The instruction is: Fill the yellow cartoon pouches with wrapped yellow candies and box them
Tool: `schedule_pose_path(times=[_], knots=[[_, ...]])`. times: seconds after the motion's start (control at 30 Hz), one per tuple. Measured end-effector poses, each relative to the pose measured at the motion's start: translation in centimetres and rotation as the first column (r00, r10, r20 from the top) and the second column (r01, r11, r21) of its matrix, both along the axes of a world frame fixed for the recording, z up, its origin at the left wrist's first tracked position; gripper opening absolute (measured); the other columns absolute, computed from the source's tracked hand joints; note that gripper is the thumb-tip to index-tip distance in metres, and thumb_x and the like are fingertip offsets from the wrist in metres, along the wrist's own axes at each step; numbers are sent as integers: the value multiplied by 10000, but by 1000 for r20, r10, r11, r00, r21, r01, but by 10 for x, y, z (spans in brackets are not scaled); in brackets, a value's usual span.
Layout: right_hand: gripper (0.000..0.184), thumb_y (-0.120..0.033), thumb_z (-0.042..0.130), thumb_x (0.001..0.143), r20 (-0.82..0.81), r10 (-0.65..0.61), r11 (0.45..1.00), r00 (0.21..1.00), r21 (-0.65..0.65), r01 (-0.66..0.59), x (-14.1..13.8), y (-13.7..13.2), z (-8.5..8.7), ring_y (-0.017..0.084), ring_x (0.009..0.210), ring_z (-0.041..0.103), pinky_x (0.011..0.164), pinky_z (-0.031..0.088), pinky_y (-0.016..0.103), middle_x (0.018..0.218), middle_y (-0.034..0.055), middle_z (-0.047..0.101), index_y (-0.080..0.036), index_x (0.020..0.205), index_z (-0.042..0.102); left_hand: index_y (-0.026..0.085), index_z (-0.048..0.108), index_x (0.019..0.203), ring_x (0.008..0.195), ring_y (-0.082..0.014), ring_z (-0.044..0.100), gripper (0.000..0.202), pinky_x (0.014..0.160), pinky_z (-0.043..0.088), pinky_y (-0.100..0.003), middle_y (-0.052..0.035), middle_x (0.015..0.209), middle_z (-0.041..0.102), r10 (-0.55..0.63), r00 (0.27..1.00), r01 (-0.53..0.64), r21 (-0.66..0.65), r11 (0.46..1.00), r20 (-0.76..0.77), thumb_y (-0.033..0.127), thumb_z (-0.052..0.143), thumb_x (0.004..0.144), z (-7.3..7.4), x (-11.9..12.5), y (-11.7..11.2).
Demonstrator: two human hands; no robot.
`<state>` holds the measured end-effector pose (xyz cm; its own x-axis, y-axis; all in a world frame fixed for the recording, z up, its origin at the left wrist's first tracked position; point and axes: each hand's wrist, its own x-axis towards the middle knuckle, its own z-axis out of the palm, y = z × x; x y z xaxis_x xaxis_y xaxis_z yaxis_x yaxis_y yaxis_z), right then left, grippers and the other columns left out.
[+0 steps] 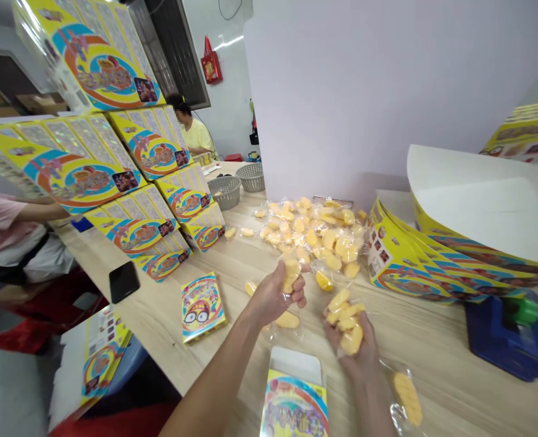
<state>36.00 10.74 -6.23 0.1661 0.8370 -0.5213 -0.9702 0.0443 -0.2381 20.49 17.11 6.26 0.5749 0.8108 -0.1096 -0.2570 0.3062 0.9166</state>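
Observation:
My left hand (280, 294) is closed around a yellow piece in a clear wrapper (291, 274), held just above the table. To its right, my right hand (357, 346) cups several yellow wrapped pieces (348, 318) in its palm. Behind both hands lies a heap of similar wrapped yellow pieces (314, 230). A single wrapped piece (287, 320) rests below my left hand, and another (407, 397) lies right of my right wrist. In front of me stands a colourful small box (295, 400) with its top flap up. A closed small box (202, 306) lies left of my left forearm.
Stacked display boxes (157, 152) rise at the left, near a black phone (124, 282). Folded display cartons (432, 267) and a blue tape dispenser (507, 340) occupy the right. Grey baskets (225, 193) stand at the back. Two people (198, 133) sit beyond the boxes.

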Motion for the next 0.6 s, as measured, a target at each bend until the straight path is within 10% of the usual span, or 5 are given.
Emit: schedule_pose_path(times=[0.33, 0.6], knots=[[333, -337, 738, 617, 20, 21, 993, 1000, 114, -24, 4, -2, -15, 169, 751, 684, 659, 586, 346, 838, -30, 730, -242, 915, 624, 130, 517, 670, 349, -21, 98, 490, 359, 146, -152, 124, 418, 183, 144, 944, -145, -18, 989, 297, 614, 534, 737, 34, 1, -49], [294, -341, 704, 652, 21, 18, 999, 1000, 36, -19, 0, -1, -7, 163, 737, 684, 633, 587, 325, 836, -21, 724, -249, 922, 631, 144, 593, 856, 568, -93, 499, 223, 644, 425, -251, 11, 649, 555, 78, 959, -90, 32, 995, 271, 236, 712, 692, 46, -9, -50]])
